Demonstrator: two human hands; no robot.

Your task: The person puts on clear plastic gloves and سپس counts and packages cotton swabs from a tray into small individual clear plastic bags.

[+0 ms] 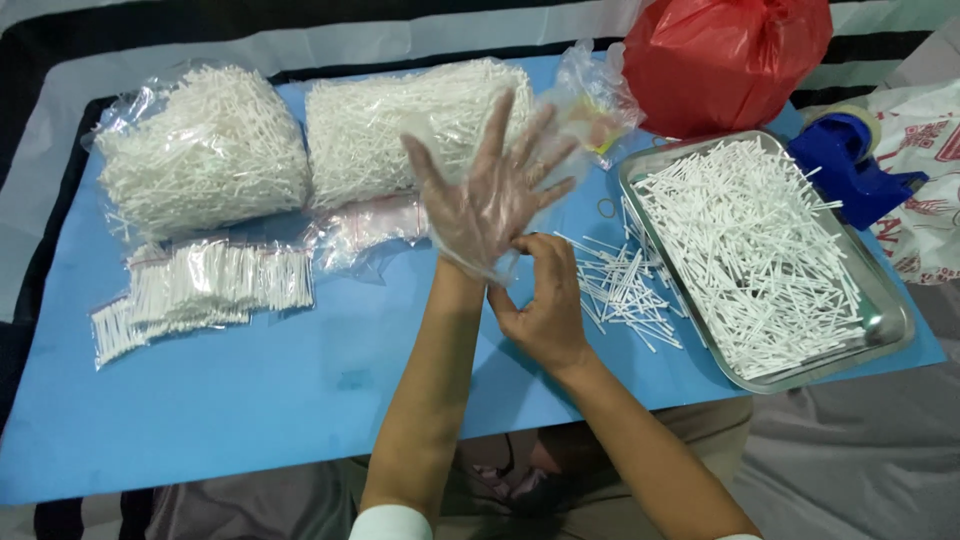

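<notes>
Head view: left hand (490, 195) spread in clear glove (455, 225), right hand (545, 300) pinching its cuff.

The left hand (487, 185) is raised, fingers spread inside a clear plastic glove (470, 240); the right hand (545, 300) pinches its cuff above the blue surface (250, 390), beside a steel tray (885, 330) of white sticks (745, 250).

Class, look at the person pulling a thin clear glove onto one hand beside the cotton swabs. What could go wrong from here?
1. The right hand pinches the cuff of the clear plastic glove on the left hand; the thin film might tear if tugged hard.
2. The loose swabs lie on the blue sheet close by that wrist, so a sweep could scatter them.
3. The metal tray overhangs the sheet's edge and might tip if bumped.
</notes>
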